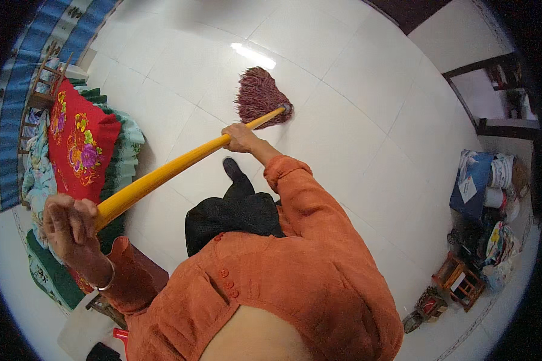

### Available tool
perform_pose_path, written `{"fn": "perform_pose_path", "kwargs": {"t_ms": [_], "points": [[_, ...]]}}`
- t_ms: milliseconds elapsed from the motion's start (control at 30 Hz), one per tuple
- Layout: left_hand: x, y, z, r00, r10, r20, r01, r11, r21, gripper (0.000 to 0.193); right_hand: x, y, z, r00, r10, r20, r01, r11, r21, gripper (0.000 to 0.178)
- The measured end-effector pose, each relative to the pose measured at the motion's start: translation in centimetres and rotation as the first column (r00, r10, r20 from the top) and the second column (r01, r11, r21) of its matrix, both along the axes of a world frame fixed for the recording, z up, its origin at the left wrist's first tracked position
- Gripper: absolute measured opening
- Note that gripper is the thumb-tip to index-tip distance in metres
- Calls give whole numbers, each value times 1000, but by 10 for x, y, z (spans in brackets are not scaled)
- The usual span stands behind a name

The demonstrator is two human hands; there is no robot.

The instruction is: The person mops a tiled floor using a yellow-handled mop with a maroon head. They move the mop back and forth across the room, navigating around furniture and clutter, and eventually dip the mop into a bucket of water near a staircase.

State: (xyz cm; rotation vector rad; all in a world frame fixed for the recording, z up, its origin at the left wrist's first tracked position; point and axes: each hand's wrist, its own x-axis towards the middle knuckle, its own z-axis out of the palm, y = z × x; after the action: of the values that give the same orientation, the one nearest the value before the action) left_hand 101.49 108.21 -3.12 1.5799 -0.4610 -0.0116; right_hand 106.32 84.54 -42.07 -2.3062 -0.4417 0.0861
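Note:
A mop with a dark red shaggy head (260, 96) and a long yellow handle (162, 174) slants across in front of me. Its strands lie spread on the tiles ahead. My right hand (242, 138) is wrapped round the lower part of the handle, close to the head. At the handle's upper end, on the left, my left hand (72, 231) is closed with curled fingers, a bracelet on its wrist. The very tip of the handle is hidden by that hand.
White floor tiles (367, 150) spread around. Left stands a bed with a red floral cover (84, 138) and wooden rails, beside a blue curtain (18, 102). To the right are a blue box (473, 180), a small wooden stool (459, 281) and piled items. A dark-framed mirror or glass panel (494, 93) is beyond.

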Motion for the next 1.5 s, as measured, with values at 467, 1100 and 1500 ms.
{"fn": "perform_pose_path", "kwargs": {"t_ms": [467, 1100, 1500], "points": [[-75, -206, -60, 925, -258, -279, 293, 951, 94, 35, -276, -203, -38, 770, -638, -11, 634, 766, -102, 20], [-140, -41, -52, 767, -627, -135, 641, 758, 122, 19, -353, -25, -60, 585, -779, 223, 780, 616, 106, 19], [-186, 78, -24, 672, -733, 99, 734, 678, 43, 18, -278, 81, -32, 821, -553, 141, 520, 826, 217, 20]]}}
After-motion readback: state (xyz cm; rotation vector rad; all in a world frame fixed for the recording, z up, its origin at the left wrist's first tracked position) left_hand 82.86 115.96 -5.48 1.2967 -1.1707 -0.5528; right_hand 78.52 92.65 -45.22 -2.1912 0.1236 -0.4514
